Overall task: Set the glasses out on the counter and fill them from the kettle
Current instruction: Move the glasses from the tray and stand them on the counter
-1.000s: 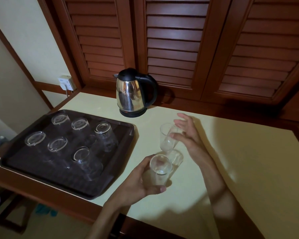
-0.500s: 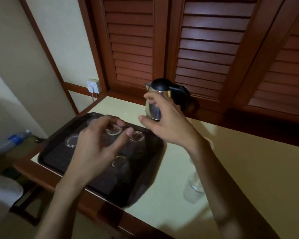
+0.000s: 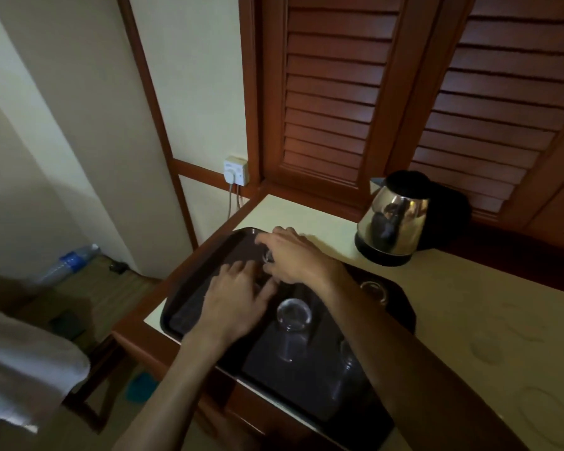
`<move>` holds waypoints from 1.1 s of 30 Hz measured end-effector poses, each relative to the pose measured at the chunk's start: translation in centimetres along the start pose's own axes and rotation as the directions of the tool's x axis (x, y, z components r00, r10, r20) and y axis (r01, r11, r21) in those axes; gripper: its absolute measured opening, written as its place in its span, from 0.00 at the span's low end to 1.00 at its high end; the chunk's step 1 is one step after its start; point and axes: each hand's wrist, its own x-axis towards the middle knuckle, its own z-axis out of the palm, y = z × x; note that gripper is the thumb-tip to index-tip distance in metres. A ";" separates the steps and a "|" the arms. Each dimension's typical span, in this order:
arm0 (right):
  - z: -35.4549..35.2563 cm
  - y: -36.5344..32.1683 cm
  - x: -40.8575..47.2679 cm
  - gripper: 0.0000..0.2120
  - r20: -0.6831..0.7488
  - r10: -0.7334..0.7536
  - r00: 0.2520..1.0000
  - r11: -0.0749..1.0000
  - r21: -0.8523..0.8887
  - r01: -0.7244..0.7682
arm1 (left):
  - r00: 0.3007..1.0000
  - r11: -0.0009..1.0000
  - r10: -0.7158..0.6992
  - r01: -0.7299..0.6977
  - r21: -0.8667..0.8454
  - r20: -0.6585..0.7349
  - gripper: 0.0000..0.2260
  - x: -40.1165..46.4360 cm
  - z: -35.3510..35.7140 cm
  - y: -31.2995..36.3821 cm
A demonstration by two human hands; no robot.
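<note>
Head view: both hands are down over the far-left part of the tray, at about 10 o'clock from its middle. The right hand curls over an upturned glass there, fingers bent around it, though whether they have clamped yet cannot be told. The left hand lies just beside it at 7 o'clock, fingers spread downward over another spot; what is under it is hidden, so its grip cannot be told either.

More glasses stand mouth-down on the tray: one near the middle, one at 2 o'clock by the far-right rim. The kettle sits on the counter at 1 o'clock from the tray, untouched.

To do this pickup well, I judge each glass should be pinched low on its wall, lifted straight up clear of its neighbours, turned mouth-up only once off the tray, and set on bare counter right of the tray, near the kettle but out of its pouring path.

No brand or writing is legible; the marks on the wall socket are too small to read.
</note>
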 end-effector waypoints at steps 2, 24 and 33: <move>0.4 -0.2 1.5 0.23 0.006 0.040 0.999 0.999 -0.006 -0.040 | 0.998 0.994 0.061 -0.062 0.095 0.011 0.23 0.7 -0.1 -0.6; 0.4 -0.5 6.7 0.12 -0.212 0.087 0.973 0.896 -0.410 -0.169 | 0.848 0.775 0.530 -0.492 0.395 0.017 0.17 7.0 -4.1 -3.3; -7.5 3.6 1.0 0.20 -0.681 0.521 0.515 0.832 0.539 -0.131 | 0.973 0.659 -0.200 0.048 -0.751 -0.113 0.19 10.6 -10.9 -1.2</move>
